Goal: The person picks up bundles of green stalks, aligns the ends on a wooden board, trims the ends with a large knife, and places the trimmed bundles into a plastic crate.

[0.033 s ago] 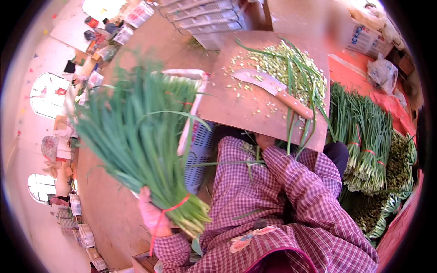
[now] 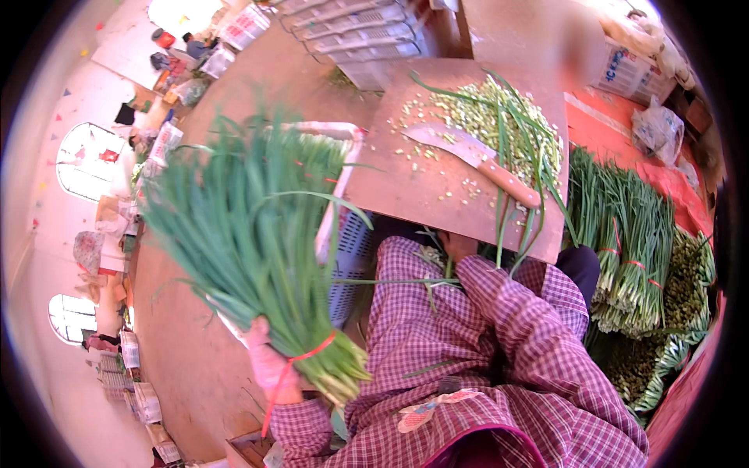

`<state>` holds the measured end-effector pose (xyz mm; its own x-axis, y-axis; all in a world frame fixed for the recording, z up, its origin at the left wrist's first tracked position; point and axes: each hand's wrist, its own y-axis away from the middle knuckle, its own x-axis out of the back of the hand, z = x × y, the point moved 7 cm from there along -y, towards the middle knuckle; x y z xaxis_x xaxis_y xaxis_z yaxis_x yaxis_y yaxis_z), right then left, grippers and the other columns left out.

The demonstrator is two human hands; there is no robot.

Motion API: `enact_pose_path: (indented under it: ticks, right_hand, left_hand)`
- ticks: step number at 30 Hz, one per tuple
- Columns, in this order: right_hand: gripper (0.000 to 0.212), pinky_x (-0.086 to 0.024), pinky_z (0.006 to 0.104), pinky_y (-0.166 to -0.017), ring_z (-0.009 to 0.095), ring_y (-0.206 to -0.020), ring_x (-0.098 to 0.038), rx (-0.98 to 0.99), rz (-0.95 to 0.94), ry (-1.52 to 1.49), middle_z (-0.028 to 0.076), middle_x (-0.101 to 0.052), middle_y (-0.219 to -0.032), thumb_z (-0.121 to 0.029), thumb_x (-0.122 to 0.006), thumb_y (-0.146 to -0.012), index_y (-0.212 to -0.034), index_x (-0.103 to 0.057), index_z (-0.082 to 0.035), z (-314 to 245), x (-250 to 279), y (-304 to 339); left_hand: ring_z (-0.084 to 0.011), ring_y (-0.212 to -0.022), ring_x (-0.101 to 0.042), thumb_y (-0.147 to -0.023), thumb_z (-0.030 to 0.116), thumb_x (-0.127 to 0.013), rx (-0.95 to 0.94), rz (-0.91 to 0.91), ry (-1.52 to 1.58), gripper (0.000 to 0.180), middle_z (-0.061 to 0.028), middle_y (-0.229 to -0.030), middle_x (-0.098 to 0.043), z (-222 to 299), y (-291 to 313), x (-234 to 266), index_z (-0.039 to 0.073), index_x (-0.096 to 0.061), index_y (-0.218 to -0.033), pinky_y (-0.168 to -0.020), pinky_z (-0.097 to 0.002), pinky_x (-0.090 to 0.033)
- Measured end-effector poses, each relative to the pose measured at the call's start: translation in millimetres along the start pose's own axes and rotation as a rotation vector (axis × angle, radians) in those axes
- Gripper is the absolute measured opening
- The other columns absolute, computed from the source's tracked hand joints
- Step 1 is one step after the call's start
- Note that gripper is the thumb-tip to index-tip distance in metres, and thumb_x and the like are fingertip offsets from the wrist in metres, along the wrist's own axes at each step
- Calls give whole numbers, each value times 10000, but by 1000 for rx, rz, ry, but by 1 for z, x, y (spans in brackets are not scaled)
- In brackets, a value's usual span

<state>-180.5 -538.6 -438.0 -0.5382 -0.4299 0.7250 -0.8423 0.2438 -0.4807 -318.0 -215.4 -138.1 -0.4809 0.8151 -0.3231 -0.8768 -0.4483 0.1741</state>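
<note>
My left hand is closed around a large bunch of garlic chives, low on its stems. A red band ties the bunch near its cut ends, and a loose tail hangs past my wrist. The long green leaves fan up and to the left, over part of a white-and-blue plastic crate. My right hand is at the near edge of a brown board, its fingers partly hidden there. Loose green leaves lie over my lap beside it.
On the board lie a wooden-handled knife, chopped pale stem pieces and loose leaves. Tied chive bunches are piled at the right on red sheeting. Stacked crates stand beyond the board.
The chive bunch and my left hand have shifted slightly to the right. The whole view has moved a little too. My right hand stays by the board's edge.
</note>
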Motion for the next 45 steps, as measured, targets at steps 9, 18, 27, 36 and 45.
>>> enact_pose_path:
  ticks: [9,18,27,36,45]
  right_hand:
    - [285,-541,450,-741,356,-886,-667,-7,-734,92,196,-651,-971,-262,-591,-878,-1069,-635,-54,-74,180,10]
    - [165,-491,437,-696,351,-785,-595,461,-234,-775,147,-578,-841,-157,-606,-882,-985,-612,-29,-237,302,-70]
    - [225,-469,454,-781,324,-890,-606,602,23,-455,129,-619,-892,-270,-614,-871,-933,-654,-57,-309,290,-191]
    - [324,-516,447,-788,342,-832,-658,455,-486,-440,163,-679,-837,-378,-664,-846,-902,-696,-61,-286,209,-174]
    - [239,-530,309,-698,160,-742,-665,59,190,-649,106,-707,-858,-286,-681,-867,-966,-732,-75,-171,287,-248]
  left_hand:
    - [-195,-926,-618,-861,157,-631,43,-15,-9,319,-51,-1036,-616,-30,1,11,41,-563,-1150,-847,-348,-513]
    - [-104,-696,-487,-756,103,-646,-31,-49,-184,170,21,-777,-519,-17,-6,61,59,-555,-894,-673,-250,-409]
    - [-134,-800,-564,-712,136,-673,15,-224,-325,380,-20,-904,-630,-13,8,80,20,-607,-1068,-725,-292,-469]
    - [-128,-760,-559,-699,158,-690,72,-222,-347,376,5,-893,-623,-27,7,82,37,-622,-1048,-686,-285,-453]
    - [-138,-701,-530,-711,146,-680,71,-272,-308,354,-15,-849,-602,-29,11,82,17,-599,-1031,-655,-284,-441]
